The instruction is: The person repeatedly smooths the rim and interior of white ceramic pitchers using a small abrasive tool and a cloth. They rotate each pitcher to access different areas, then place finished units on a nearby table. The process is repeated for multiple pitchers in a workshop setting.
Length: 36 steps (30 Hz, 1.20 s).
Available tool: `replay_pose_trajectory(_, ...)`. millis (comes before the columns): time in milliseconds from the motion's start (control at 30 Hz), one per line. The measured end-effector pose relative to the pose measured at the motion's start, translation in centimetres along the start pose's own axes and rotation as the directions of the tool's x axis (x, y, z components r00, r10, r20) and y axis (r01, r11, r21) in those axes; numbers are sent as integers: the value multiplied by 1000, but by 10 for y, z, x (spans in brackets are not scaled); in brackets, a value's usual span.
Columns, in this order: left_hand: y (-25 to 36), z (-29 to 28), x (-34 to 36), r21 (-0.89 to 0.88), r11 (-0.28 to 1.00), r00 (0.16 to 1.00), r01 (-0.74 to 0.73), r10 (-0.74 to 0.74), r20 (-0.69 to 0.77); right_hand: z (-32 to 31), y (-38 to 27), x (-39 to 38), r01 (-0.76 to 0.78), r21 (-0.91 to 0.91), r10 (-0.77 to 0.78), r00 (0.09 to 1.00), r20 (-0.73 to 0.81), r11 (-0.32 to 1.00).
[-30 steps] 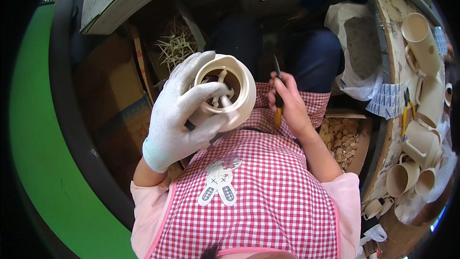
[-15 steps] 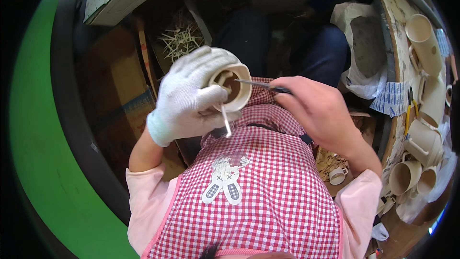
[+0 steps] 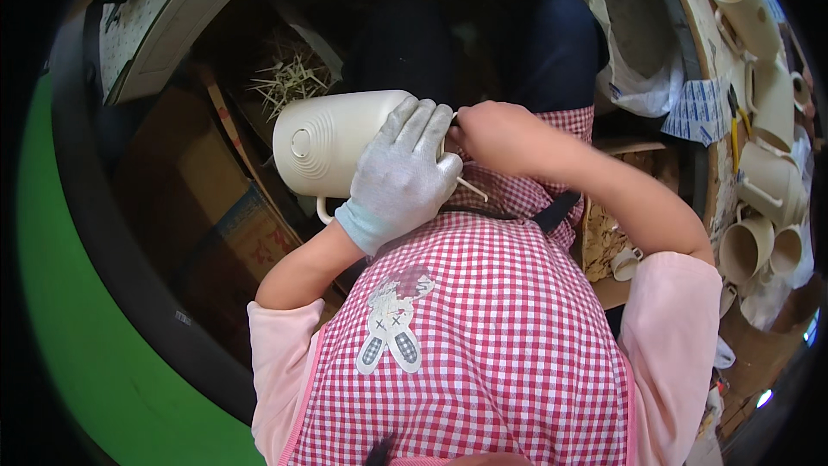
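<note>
A cream jug [image 3: 332,134] with ringed relief lies on its side above my lap, its mouth toward the right. My left hand [image 3: 401,177], in a pale knitted glove, is wrapped over it near the mouth. The jug's handle [image 3: 323,210] pokes out below, by the glove's cuff. A thin pale strip [image 3: 473,191] sticks out beside the gloved fingers. My bare right hand [image 3: 496,135] is closed at the mouth on the knife; only a dark bit of the knife [image 3: 454,119] shows, and its blade is hidden.
Several cream jugs and cups [image 3: 768,181] stand and lie on the bench at the right, near yellow-handled pliers [image 3: 735,134]. A white plastic bag [image 3: 642,91] hangs beside it. Pale scraps [image 3: 289,82] sit in a box at far left. A small cup [image 3: 625,263] lies in a lower box.
The jug has turned from mouth up toward me to lying sideways, showing its ringed side. My right hand has moved left to its mouth, and the knife blade has gone from sight.
</note>
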State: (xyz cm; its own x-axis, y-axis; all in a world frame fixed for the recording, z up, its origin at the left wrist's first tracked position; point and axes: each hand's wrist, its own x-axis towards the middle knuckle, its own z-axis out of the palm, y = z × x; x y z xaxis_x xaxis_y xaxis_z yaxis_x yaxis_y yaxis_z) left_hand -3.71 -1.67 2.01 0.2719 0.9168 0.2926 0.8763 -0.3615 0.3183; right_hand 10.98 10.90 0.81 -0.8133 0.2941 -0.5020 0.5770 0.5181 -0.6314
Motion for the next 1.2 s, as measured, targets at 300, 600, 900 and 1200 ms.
replay_pose_trajectory(300,11,2,-35,77,997,995,6,2,-100,-5,12,-33,-458,495,-29,711,702,738)
replay_pose_trajectory(600,13,16,-62,107,972,977,209,-202,-71,18,-3,-10,-767,594,-183,565,805,244)
replay_pose_trajectory(900,-93,-88,-84,-316,864,560,391,-496,-663,-83,101,-92,-190,-588,-364,627,-689,786)
replay_pose_trajectory(1200,-134,-121,-81,110,646,427,756,-359,-830,-161,275,-205,-887,-285,-69,280,-958,362)
